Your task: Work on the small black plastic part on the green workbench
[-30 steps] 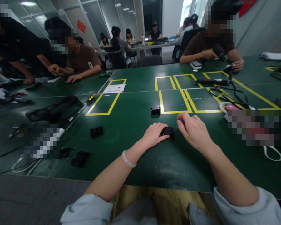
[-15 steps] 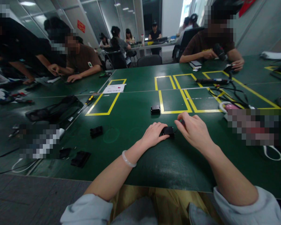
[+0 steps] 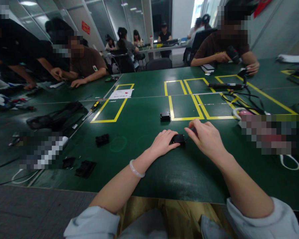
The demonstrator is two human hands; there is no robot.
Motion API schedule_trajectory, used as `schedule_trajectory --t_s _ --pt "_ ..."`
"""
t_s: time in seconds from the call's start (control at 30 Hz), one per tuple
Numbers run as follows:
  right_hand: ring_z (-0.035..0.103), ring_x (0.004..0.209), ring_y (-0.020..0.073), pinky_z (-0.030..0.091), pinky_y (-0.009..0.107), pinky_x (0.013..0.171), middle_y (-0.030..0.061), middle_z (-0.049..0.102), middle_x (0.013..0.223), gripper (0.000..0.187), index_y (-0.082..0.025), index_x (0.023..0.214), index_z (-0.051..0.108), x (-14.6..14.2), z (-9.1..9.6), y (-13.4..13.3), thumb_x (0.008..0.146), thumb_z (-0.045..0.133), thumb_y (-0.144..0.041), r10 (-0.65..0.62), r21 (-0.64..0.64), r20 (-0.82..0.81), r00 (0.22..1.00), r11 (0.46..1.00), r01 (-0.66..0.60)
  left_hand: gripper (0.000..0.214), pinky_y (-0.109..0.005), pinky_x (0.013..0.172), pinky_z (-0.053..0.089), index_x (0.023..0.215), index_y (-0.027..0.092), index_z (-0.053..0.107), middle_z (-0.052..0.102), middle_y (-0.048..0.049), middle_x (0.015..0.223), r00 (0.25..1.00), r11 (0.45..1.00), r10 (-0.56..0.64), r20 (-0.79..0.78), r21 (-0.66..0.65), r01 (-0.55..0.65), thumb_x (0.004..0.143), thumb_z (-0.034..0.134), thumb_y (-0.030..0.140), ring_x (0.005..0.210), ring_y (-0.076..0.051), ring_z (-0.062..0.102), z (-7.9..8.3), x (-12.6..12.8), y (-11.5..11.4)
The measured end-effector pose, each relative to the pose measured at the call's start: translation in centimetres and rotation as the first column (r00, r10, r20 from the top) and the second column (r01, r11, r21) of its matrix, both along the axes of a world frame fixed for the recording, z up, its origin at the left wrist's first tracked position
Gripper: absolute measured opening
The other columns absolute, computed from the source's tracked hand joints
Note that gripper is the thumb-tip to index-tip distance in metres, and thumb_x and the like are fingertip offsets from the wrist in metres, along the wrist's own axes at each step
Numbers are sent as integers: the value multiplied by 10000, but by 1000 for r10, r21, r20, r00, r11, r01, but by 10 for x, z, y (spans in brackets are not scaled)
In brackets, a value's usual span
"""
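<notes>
A small black box-shaped part [image 3: 179,139] lies on the green table [image 3: 164,166] in front of me. My left hand [image 3: 162,143] rests on its left side, fingers curled round it and pressing it down. Just to the right, my right hand [image 3: 206,137] has its fingers pinched together above the part's right edge; what they hold is too small to make out. A second black part [image 3: 165,116] sits farther back beside a yellow taped square [image 3: 185,108]. Two more black parts [image 3: 102,139] [image 3: 85,168] lie to the left.
Black straps [image 3: 55,118] and a yellow-handled screwdriver [image 3: 95,106] lie at the left, cables [image 3: 241,98] and a pink-and-white object [image 3: 243,113] at the right. A white paper [image 3: 121,94] lies in a yellow frame. Other people sit round the far and left sides.
My right hand has shifted slightly left toward the black part. My left hand and the part stay where they were.
</notes>
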State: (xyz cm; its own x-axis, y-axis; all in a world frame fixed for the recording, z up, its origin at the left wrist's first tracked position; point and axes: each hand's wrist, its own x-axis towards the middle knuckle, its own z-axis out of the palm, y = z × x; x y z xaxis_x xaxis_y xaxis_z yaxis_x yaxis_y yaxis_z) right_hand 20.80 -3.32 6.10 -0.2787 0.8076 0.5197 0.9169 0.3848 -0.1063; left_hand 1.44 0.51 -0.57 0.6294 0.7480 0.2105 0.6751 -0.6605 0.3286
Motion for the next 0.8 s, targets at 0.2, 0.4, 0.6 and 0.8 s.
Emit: schedule_trajectory --t_s 0.2,0.4,0.6,0.8 --pt "478 618 165 322 280 677 38 614 722 194 -175 915 514 -1 0 0 931 364 -296 -23 26 3 1000 999 23 406 -356 858 423 1182 218 494 563 -55 1103 1000 1000 -4 2 -7 4 882 533 490 975 -222 509 2 0 -1" --pt "490 625 165 328 282 685 26 610 706 257 -185 905 512 0 0 0 944 361 -389 9 -10 -8 1000 1000 -9 403 -359 853 422 1189 223 491 564 -52 1087 1000 1000 1 -1 -10 -1 883 534 482 968 -221 508 2 0 -1" --pt "479 610 167 321 286 670 43 614 709 229 -173 915 525 -2 0 0 940 343 -310 -27 31 -10 1000 999 27 402 -363 863 419 1189 223 491 560 -55 1112 1000 1000 1 -3 -18 -1 882 537 479 984 -223 507 2 0 -1" --pt "495 628 166 321 285 690 37 619 719 255 -175 909 520 -1 1 0 946 356 -366 -4 3 1 1000 1000 4 403 -355 848 424 1184 221 494 565 -52 1088 1000 1000 -2 0 -3 2 883 533 486 963 -219 510 2 0 -1"
